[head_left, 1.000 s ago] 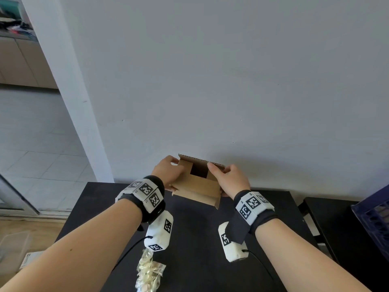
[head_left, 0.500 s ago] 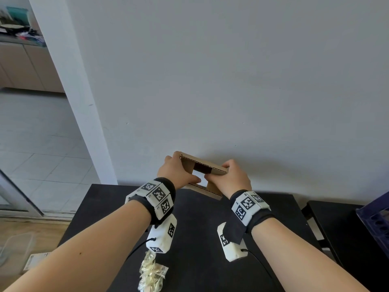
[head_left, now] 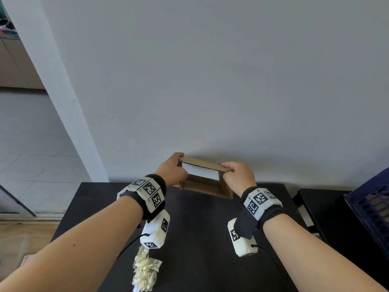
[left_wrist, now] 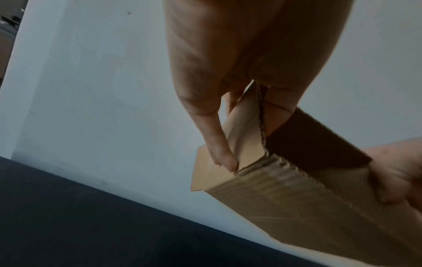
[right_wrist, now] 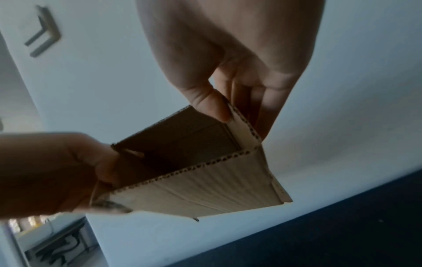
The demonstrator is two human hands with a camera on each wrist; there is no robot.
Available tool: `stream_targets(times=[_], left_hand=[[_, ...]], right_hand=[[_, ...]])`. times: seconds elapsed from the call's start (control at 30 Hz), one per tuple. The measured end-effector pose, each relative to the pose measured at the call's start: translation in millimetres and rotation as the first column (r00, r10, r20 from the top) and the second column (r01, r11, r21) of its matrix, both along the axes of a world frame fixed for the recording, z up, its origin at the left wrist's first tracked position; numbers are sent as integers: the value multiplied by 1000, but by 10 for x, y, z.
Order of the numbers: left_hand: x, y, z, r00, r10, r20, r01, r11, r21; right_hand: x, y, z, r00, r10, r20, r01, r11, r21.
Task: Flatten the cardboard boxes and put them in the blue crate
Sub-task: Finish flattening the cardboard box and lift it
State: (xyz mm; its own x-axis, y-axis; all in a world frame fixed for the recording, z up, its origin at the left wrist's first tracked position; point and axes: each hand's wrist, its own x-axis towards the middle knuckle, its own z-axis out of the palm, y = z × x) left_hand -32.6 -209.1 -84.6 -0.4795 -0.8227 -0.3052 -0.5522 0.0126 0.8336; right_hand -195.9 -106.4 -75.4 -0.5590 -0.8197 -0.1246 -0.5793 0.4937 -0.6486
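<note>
A small brown cardboard box (head_left: 202,184), open at both ends like a tube, is held in the air above the far edge of the black table (head_left: 200,239). My left hand (head_left: 173,170) pinches its left side wall (left_wrist: 248,126) between thumb and fingers. My right hand (head_left: 237,175) pinches the right side wall (right_wrist: 242,124) the same way. The wall behind shows through the open box. A blue crate (head_left: 370,207) stands at the right edge of the head view, on a second dark surface.
A clear bag of pale packing filler (head_left: 145,268) lies on the near part of the table. A white wall rises just behind the table. A gap separates the table from the dark stand (head_left: 328,211) under the crate.
The box has been turned and pulled open wider between the two hands. Its opening now faces me and the wall shows through it. Both hands rose slightly.
</note>
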Motion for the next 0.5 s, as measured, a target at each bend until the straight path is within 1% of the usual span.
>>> stream_targets(times=[0.1,0.23,0.33,0.43,0.5], left_hand=[[-34,6,-48,999,-36,-4,36,997,70],[-51,80,-191,980,-168,107,152,978,141],[-75,138,-295,967,-208,147,181,967,179],[-115,133,-359,958,-229,170,200,964,174],[-132,111,-376,942,-254,220,223,962,158]], right_hand=[[-25,65,-101,998,55,-32,-52,996,67],[-35,157,-172,988,126,-84,-112,981,158],[-39,216,-216,975,185,-121,-154,961,231],[-67,237,-274,969,205,-136,-166,953,254],[-85,233,-312,967,219,-129,-177,945,273]])
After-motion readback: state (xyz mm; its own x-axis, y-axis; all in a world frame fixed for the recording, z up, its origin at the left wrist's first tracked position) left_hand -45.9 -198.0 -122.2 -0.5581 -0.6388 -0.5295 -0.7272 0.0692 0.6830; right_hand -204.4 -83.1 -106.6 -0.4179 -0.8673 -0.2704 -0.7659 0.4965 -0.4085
